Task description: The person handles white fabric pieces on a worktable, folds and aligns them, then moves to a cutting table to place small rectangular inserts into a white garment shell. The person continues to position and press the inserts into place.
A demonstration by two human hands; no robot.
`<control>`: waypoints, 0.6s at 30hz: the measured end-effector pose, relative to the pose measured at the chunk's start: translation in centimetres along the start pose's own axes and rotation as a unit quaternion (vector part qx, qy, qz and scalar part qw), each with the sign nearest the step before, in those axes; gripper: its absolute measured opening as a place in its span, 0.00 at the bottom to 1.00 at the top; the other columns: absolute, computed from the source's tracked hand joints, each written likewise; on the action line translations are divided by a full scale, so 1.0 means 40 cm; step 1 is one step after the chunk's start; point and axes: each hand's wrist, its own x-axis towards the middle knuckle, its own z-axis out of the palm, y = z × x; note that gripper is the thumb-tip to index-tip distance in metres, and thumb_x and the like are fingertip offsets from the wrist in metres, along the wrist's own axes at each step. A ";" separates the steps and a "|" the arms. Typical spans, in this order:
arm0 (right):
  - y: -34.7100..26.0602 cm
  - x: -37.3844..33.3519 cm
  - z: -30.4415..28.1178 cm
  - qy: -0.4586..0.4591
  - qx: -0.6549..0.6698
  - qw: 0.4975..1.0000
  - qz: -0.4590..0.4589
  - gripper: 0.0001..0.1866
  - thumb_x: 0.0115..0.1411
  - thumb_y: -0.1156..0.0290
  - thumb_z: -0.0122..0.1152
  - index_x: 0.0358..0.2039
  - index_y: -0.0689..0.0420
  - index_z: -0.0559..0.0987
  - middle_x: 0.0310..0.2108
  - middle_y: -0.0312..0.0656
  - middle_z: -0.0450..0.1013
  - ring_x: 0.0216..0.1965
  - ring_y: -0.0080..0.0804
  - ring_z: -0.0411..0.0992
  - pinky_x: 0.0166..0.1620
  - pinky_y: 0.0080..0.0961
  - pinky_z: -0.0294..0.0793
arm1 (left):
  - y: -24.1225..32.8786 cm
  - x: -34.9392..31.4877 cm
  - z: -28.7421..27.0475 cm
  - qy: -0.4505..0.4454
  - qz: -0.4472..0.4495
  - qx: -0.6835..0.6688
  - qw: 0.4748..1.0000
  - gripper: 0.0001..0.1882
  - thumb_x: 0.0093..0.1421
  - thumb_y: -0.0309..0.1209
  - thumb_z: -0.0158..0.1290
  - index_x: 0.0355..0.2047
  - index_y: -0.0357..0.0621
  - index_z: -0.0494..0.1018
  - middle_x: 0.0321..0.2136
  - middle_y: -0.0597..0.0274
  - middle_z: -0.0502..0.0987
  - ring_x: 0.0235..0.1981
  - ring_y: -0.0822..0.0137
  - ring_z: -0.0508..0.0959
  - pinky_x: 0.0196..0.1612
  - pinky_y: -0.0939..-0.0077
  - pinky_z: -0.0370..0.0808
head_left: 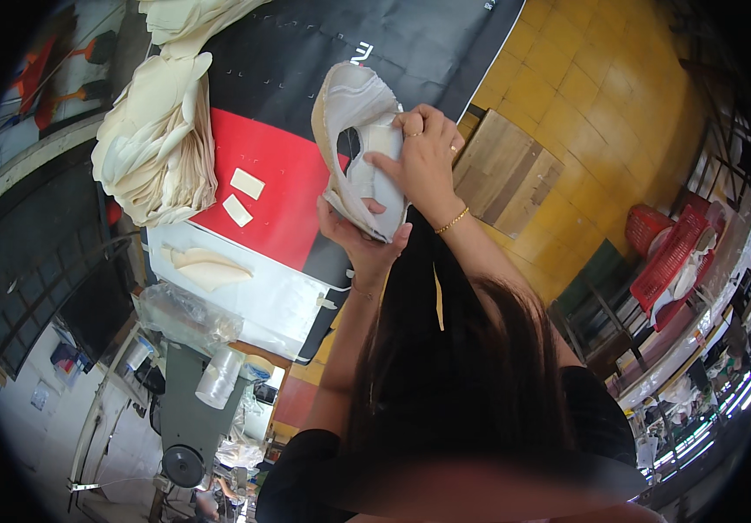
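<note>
Two hands hold one hollow, curved piece of white and beige fabric-like material [386, 192], which stands tilted between the fingers, above the edge of the table. The left hand [360, 242] is below it: the fingers are bent, nearly closed around its lower end, and one fingertip shows inside its opening. The right hand [430, 161] holds the right side of the same piece; its thumb lies on the white inner face, and its other fingers are half bent at the edge, with little gap. On this hand I count two rings, and on its wrist one gold-coloured bracelet [452, 220]. To the left of the fingers, on one red and black smooth sheet [292, 157], there are two small cream rectangular pieces [247, 183], lying near each other but apart. Farther left from the fingers is one thick pile of cream flat pieces [157, 131], too many for exact counting. Lower left of the fingers, one cream curved flat piece [210, 268] lies on a white surface [275, 305]. To the right of the fingers, lower down, is one brown wooden board [508, 174] over yellow floor tiles [602, 113].
</note>
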 end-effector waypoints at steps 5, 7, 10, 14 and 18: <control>0.000 -0.011 -0.027 -0.025 0.046 0.999 0.004 0.23 0.44 0.60 0.75 0.42 0.50 0.79 0.46 0.40 0.67 0.49 0.43 0.62 0.52 0.41 0.54 | 0.005 0.003 -0.003 0.000 -0.008 -0.004 1.000 0.59 0.47 0.44 0.71 0.64 0.43 0.39 0.39 0.60 0.68 0.41 0.67 0.70 0.46 0.67 0.70; 0.008 0.003 -0.028 -0.011 0.063 0.998 -0.005 0.20 0.46 0.62 0.74 0.40 0.50 0.80 0.45 0.38 0.68 0.49 0.41 0.62 0.52 0.40 0.55 | 0.009 0.005 -0.003 -0.005 -0.005 0.005 1.000 0.59 0.47 0.44 0.71 0.64 0.43 0.39 0.39 0.60 0.68 0.41 0.67 0.70 0.46 0.67 0.70; 0.015 0.015 -0.025 -0.023 0.057 0.998 -0.028 0.15 0.47 0.65 0.73 0.37 0.50 0.81 0.44 0.36 0.69 0.47 0.38 0.63 0.51 0.38 0.56 | 0.012 0.006 0.000 0.000 -0.006 0.000 1.000 0.59 0.47 0.45 0.71 0.64 0.43 0.39 0.39 0.59 0.68 0.41 0.67 0.70 0.46 0.67 0.70; 0.012 0.001 -0.023 -0.020 0.055 0.998 -0.029 0.13 0.48 0.66 0.72 0.35 0.50 0.82 0.44 0.36 0.69 0.46 0.38 0.64 0.50 0.38 0.57 | 0.017 -0.004 -0.007 -0.009 0.015 0.018 1.000 0.60 0.47 0.45 0.71 0.65 0.43 0.38 0.39 0.59 0.68 0.41 0.67 0.70 0.46 0.67 0.71; 0.009 0.003 -0.011 -0.009 0.060 0.998 -0.031 0.10 0.49 0.66 0.70 0.33 0.50 0.82 0.43 0.36 0.69 0.45 0.38 0.65 0.50 0.38 0.58 | 0.014 -0.013 -0.016 -0.018 -0.010 0.027 0.999 0.60 0.48 0.46 0.70 0.65 0.44 0.36 0.39 0.57 0.69 0.40 0.65 0.71 0.50 0.63 0.67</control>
